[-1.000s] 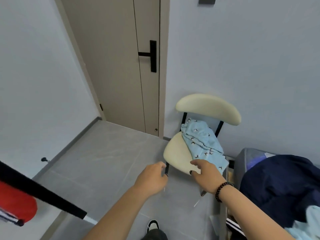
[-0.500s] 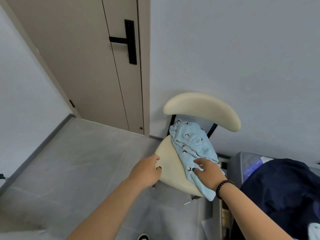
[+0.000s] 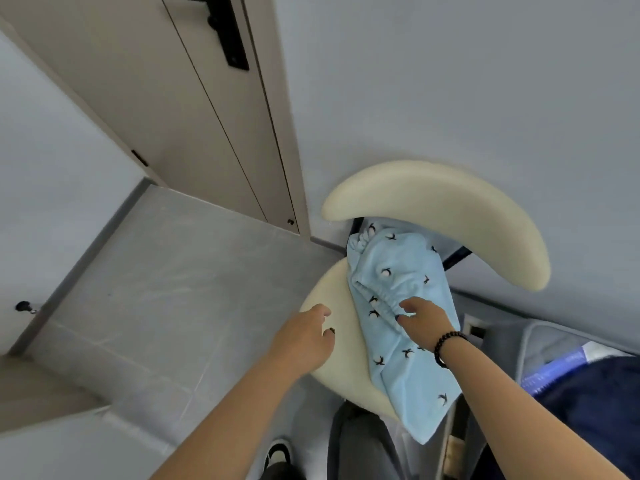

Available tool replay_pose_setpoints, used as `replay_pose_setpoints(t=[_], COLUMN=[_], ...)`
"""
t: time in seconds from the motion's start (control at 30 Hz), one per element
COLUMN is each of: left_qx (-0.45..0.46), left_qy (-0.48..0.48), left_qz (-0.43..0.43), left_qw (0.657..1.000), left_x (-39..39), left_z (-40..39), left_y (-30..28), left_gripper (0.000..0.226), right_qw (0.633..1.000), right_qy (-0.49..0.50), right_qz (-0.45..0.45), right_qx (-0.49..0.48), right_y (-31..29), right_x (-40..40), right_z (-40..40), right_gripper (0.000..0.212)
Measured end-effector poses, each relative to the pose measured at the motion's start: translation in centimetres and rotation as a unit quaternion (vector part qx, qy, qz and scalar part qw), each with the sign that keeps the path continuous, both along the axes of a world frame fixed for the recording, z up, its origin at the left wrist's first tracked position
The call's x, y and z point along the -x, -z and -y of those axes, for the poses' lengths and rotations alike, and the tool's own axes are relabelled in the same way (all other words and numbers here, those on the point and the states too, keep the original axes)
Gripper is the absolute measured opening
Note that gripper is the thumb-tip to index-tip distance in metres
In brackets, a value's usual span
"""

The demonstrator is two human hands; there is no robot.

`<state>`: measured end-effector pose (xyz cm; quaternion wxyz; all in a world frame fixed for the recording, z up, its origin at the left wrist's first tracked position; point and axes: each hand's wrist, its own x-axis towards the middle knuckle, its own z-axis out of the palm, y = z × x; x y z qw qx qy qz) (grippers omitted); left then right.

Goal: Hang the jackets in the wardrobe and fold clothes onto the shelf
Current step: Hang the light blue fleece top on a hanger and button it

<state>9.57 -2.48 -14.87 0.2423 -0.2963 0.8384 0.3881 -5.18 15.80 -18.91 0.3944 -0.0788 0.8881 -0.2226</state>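
Blue garment (image 3: 398,289): draped over the chair's seat, reaching to the backrest gap at 12 o'clock.
Right hand (image 3: 420,318): now landed on it, my fingers (image 3: 407,306) curling into the elastic band; a second ago they were only at the seat edge.
Left hand (image 3: 304,337): fingers loose, holding nothing, at 9 o'clock, over the chair (image 3: 329,299) seat.
Meaning: pickup is starting, folding comes after.
Navy clothes (image 3: 595,410): wait at 4 o'clock.
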Motion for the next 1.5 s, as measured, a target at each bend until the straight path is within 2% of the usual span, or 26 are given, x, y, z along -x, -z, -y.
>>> replay_pose_setpoints(t=[0.13,0.27,0.37,0.53,0.63,0.77,0.87,1.0,1.1,1.17,1.27,1.4,1.5], left_qx=[-0.022,-0.039,-0.048,-0.109,-0.112,-0.115,-0.121,-0.129,-0.128,-0.120,-0.108,-0.096,-0.092], left_qy=[-0.031,-0.052,-0.070,-0.159,-0.182,-0.190,-0.193,-0.184,-0.170,-0.163,-0.157,-0.114,-0.094], left_qz=[0.018,0.032,0.043,0.032,0.022,0.022,0.023,0.011,-0.008,-0.023,-0.043,-0.043,-0.031], left_qw=[0.999,0.997,0.995,0.981,0.977,0.975,0.973,0.974,0.977,0.979,0.981,0.988,0.991], left_x=[4.3,7.0,8.3,9.4,9.7,9.5,9.5,9.6,9.4,9.1,7.9,4.6,1.5], left_z=[-0.9,-1.3,-1.3,-1.5,-1.4,-1.4,-1.6,-2.3,-2.9,-3.2,-3.9,-5.5,-7.1], left_y=[2.6,5.3,6.9,8.4,8.5,7.9,6.7,4.3,2.3,1.1,-0.1,-0.4,0.3], left_gripper=[0.044,0.043,0.043,0.030,0.029,0.028,0.029,0.030,0.030,0.029,0.028,0.034,0.035], right_qw=[0.998,0.997,0.995,0.993,0.991,0.989,0.993,0.997,0.995,0.993,0.993,0.991,0.992], right_qy=[-0.044,-0.029,-0.032,-0.041,-0.057,-0.091,-0.082,-0.071,-0.094,-0.101,-0.093,-0.084,-0.030], right_qz=[0.029,0.039,0.036,0.047,0.035,-0.007,0.002,0.008,-0.023,-0.019,0.017,0.089,0.110], right_qx=[-0.039,-0.064,-0.091,-0.101,-0.114,-0.120,-0.084,-0.026,0.022,0.049,0.075,0.046,0.047], right_y=[4.7,10.0,13.3,17.4,18.3,17.8,16.0,11.8,8.1,6.1,4.7,6.0,6.3], right_x=[4.8,7.6,7.8,6.6,6.4,7.4,9.1,10.3,9.4,7.8,3.7,-3.3,-7.6], right_z=[0.8,1.6,1.5,0.7,0.8,0.8,0.6,1.0,1.7,2.0,1.9,0.1,-2.2], right_gripper=[0.049,0.064,0.079,0.101,0.099,0.072,0.058,0.049,0.021,0.012,0.018,0.065,0.067])
